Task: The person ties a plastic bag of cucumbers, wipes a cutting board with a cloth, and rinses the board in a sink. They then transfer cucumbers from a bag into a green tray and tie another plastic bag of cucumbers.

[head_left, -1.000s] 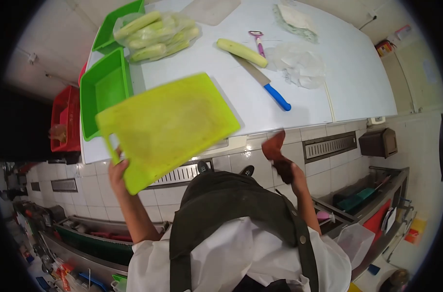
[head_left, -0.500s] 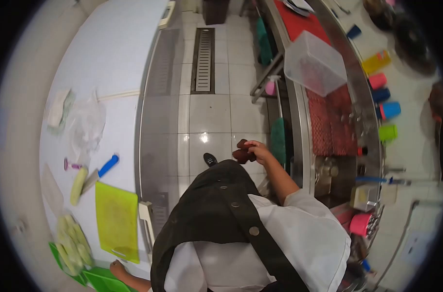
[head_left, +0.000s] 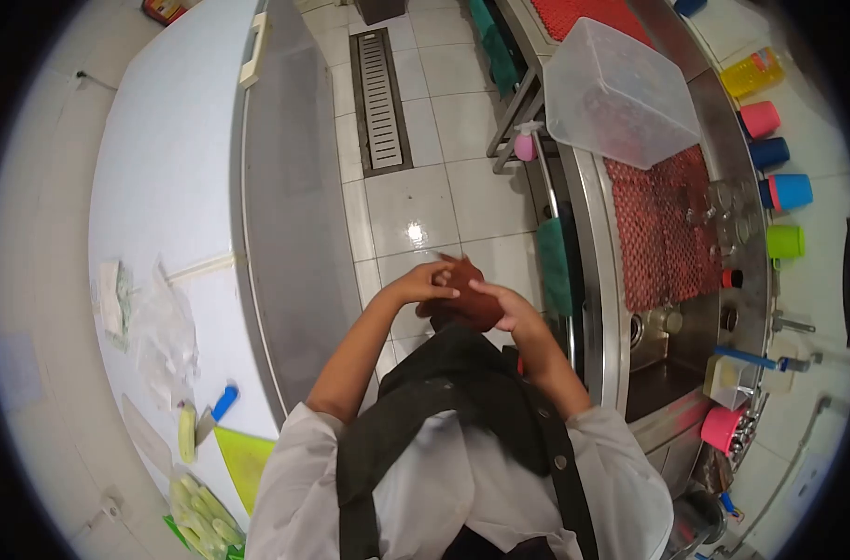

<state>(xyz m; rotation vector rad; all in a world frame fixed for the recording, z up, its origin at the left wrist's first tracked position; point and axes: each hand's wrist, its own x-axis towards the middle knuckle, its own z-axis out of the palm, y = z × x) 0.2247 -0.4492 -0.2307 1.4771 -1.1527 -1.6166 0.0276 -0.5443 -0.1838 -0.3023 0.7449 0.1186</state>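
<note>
Bright, even overhead light. A white glare spot sits on the floor tiles [head_left: 413,231]. Strong fisheye bending curves the white worktop [head_left: 164,177] and steel counter [head_left: 598,308]; corners fall black. Focus is fairly sharp, edges softer.

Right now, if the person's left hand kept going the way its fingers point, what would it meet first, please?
The left hand points right, already touching the brown cloth; right behind that lies the right hand, though depth is hard to judge.
</note>
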